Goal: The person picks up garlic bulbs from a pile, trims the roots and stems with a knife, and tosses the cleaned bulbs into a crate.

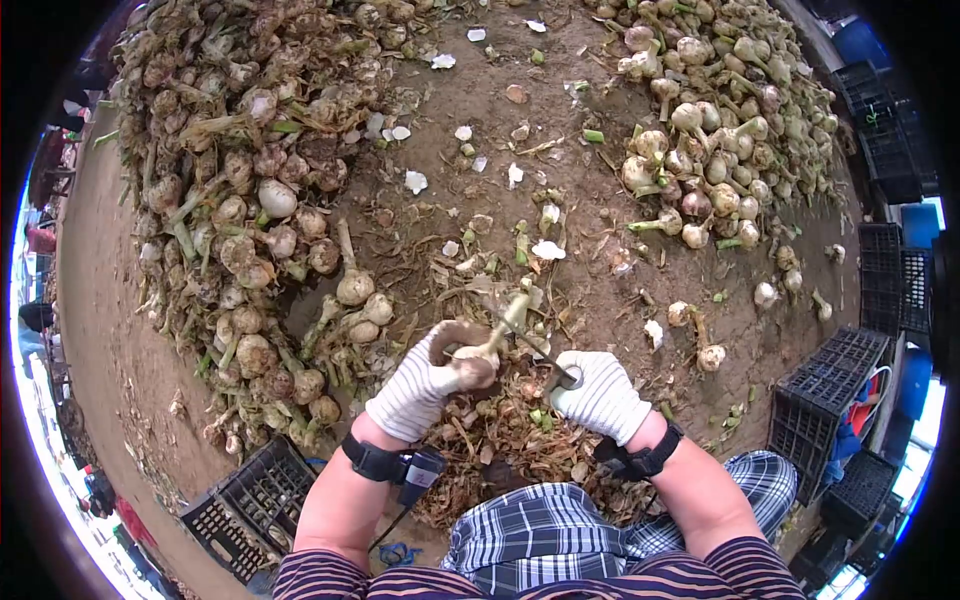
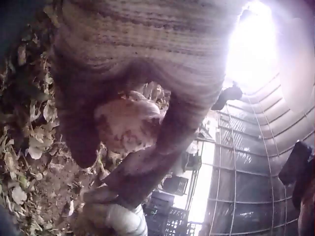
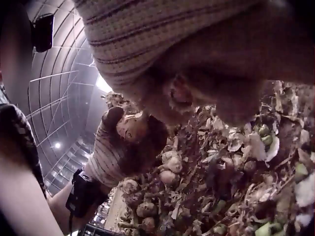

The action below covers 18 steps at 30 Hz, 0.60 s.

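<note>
Both hands wear white striped knit gloves with dirt-browned fingers. In the head view my left hand (image 1: 412,392) grips a garlic bulb (image 1: 474,370), its pale stem (image 1: 516,312) pointing up and away. My right hand (image 1: 603,396) holds a thin dark-bladed knife (image 1: 535,347); its blade slants up and left, overlapping the stem in this view. Purple-blotched skin of the bulb (image 2: 130,125) shows between thumb and fingers in the left wrist view. From the right wrist, the same bulb (image 3: 132,127) appears beyond my right hand, whose palm side is in shadow.
A large heap of stemmed garlic (image 1: 230,200) lies at left, another pile (image 1: 710,150) at upper right. Dry trimmings (image 1: 530,430) cover the ground below the hands. Black crates stand at right (image 1: 830,390) and lower left (image 1: 255,505). Loose bulbs (image 1: 355,288) lie near the left hand.
</note>
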Available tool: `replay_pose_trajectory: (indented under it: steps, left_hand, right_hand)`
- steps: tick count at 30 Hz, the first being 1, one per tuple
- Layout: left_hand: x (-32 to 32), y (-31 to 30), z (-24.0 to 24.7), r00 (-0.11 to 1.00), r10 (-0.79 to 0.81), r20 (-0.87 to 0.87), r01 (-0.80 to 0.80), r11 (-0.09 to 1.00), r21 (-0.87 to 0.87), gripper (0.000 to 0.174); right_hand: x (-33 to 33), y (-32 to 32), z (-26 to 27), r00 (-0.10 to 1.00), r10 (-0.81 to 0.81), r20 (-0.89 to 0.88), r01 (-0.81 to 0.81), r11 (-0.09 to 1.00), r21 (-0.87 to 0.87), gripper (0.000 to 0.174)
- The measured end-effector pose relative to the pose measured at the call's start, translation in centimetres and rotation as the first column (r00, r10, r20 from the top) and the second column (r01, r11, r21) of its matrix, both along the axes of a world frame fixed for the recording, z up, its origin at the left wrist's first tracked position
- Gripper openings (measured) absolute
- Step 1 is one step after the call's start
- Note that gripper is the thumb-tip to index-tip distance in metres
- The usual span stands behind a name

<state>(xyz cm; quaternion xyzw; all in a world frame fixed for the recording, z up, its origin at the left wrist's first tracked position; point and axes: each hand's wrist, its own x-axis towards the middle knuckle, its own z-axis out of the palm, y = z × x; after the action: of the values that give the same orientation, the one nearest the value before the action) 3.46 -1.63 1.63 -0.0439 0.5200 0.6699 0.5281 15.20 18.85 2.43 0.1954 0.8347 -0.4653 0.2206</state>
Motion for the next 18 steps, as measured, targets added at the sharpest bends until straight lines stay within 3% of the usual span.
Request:
replay_pose_trajectory:
  steps: [2,5,8,9,10,12,13,14,16,18]
  left_hand:
    - [-0.1,0.5,0.9,0.998,-0.032,-0.045,0.032,0.999,0.000,0.058]
    - [-0.3,0.8,0.8,0.982,-0.174,0.067,0.174,0.985,0.009,0.051]
    - [-0.7,1.2,1.1,0.973,-0.229,0.033,0.231,0.953,-0.196,0.031]
    - [-0.4,1.5,1.6,0.970,-0.211,-0.121,0.174,0.949,-0.262,0.022]
    - [-0.2,1.5,1.5,0.970,-0.212,-0.121,0.174,0.949,-0.263,0.022]
    - [0.5,1.1,1.0,0.930,-0.063,-0.363,-0.025,0.972,-0.234,0.019]
    - [0.6,0.2,0.0,0.844,-0.083,-0.530,-0.052,0.971,-0.235,0.020]
    - [0.1,0.2,0.4,0.840,-0.082,-0.536,-0.057,0.970,-0.237,0.020]
    - [-1.9,0.6,1.9,0.830,-0.141,-0.539,-0.089,0.921,-0.379,0.042]
    - [-4.4,2.8,4.3,0.977,0.133,-0.168,-0.127,0.991,0.046,0.062]
  right_hand:
    - [-0.4,0.2,0.6,0.998,0.051,0.048,-0.052,0.998,0.035,0.014]
    - [-0.6,0.4,0.9,0.991,0.133,0.034,-0.136,0.987,0.091,0.015]
    - [-0.8,0.2,1.0,0.992,0.118,0.040,-0.121,0.989,0.083,0.016]
    - [-0.7,0.2,0.9,0.993,0.116,0.037,-0.119,0.989,0.088,0.017]
    - [-0.6,0.3,0.9,0.993,0.114,0.031,-0.117,0.989,0.094,0.017]
    - [0.3,0.8,-0.3,0.985,0.158,0.072,-0.167,0.975,0.146,0.019]
    - [1.3,1.1,-1.3,0.973,0.200,0.116,-0.219,0.956,0.193,0.020]
    - [3.1,1.4,-3.1,0.941,0.248,0.229,-0.300,0.925,0.233,0.023]
    - [6.5,2.0,-4.8,0.912,0.285,0.294,-0.328,0.939,0.106,0.025]
    - [5.7,0.6,-4.2,0.923,0.117,0.367,-0.139,0.990,0.036,0.026]
